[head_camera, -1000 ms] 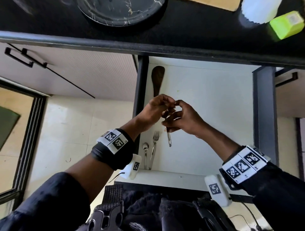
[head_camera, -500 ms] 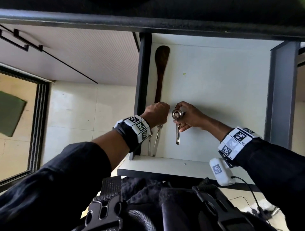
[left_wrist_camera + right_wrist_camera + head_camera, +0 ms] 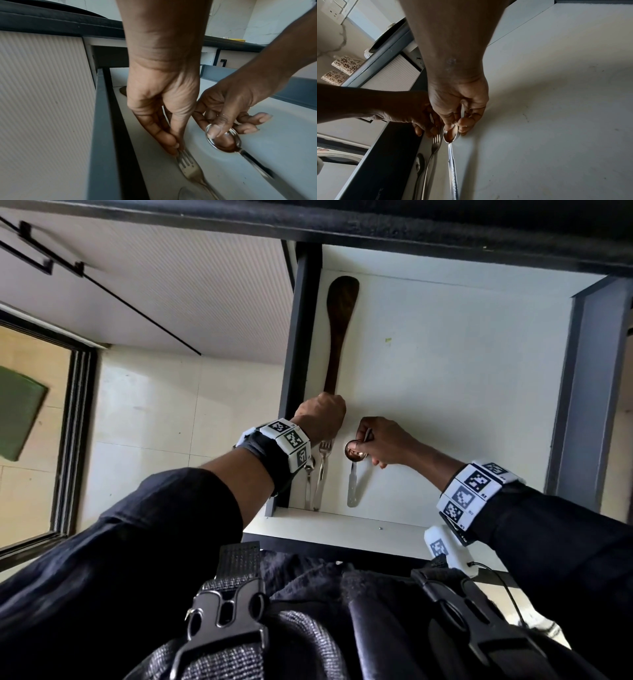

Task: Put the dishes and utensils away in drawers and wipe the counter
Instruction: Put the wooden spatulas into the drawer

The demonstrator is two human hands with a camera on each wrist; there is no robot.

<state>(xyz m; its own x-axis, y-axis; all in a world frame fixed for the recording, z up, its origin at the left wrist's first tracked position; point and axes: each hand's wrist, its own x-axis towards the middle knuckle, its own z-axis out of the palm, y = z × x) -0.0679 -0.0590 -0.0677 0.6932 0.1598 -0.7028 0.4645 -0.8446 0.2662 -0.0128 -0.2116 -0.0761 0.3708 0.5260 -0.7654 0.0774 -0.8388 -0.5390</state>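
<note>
We see the open drawer [image 3: 445, 371] pulled out under the dark counter [image 3: 445, 231], with a long wooden spatula [image 3: 337, 337] lying along its left wall. Nearer the front lie a fork [image 3: 322, 470] and a small spoon [image 3: 309, 484], side by side against that same wall. Our left hand [image 3: 322, 419] reaches down to the fork's prongs, fingers nearly straight, their tips touching the metal rather than wrapped round it. Our right hand [image 3: 383, 441] pinches the bowl of a second spoon [image 3: 354, 470] between thumb and fingertips, the handle trailing toward the drawer front and, we judge, resting on the drawer floor just beside the fork.

What could go wrong is small but real. If we let go while the bowl is raised, the spoon may clatter and roll against the fork, undoing the neat row. A nudge from the left hand could push the fork over the little spoon beneath our wrist. Both hands sit close together, so a hasty pull-back might knock one piece askew. The counter itself we judge not yet wiped
</note>
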